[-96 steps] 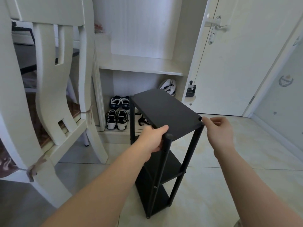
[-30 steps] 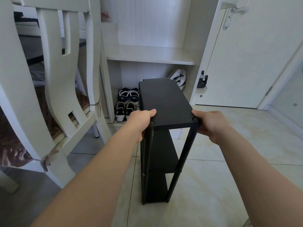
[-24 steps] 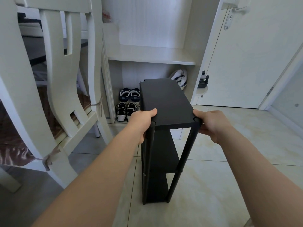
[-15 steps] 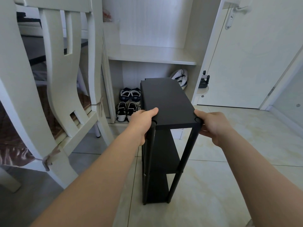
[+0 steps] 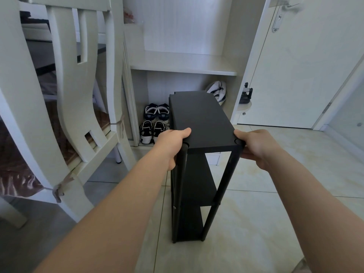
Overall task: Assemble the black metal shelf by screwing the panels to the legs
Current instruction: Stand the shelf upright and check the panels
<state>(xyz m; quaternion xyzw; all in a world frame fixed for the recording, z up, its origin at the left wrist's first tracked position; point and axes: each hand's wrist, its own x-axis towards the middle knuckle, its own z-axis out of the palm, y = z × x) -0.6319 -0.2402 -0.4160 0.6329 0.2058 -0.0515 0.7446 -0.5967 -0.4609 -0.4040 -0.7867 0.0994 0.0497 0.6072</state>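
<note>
1. The left hand point(image 5: 171, 143) grips the near left corner of the top panel point(image 5: 201, 123), with the thumb lying on top and the fingers curled down by the head of the leg. The right hand point(image 5: 256, 147) grips the near right corner, its thumb beside the leg's cap.
2. Between them the black shelf point(image 5: 189, 194) stands upright on the tiled floor point(image 5: 256, 213), straight in front of the person.
3. Three tiers look seated on the legs point(image 5: 226, 180): the top one, a middle panel point(image 5: 199, 174) and a bottom panel point(image 5: 189, 225). A small screw head point(image 5: 174, 207) shows low on the near left leg.
4. From where I stand the build looks essentially finished, with no loose panels, screws or tools in sight. What is left seems to be a wobble check or setting it in place. The far joints are hidden, so I can't vouch for every screw.
5. A white chair point(image 5: 78, 85) stands to the left. Shoes point(image 5: 155, 123) sit in the cabinet point(image 5: 183, 65) behind the shelf, and a door point(image 5: 295, 66) is to the right.
</note>
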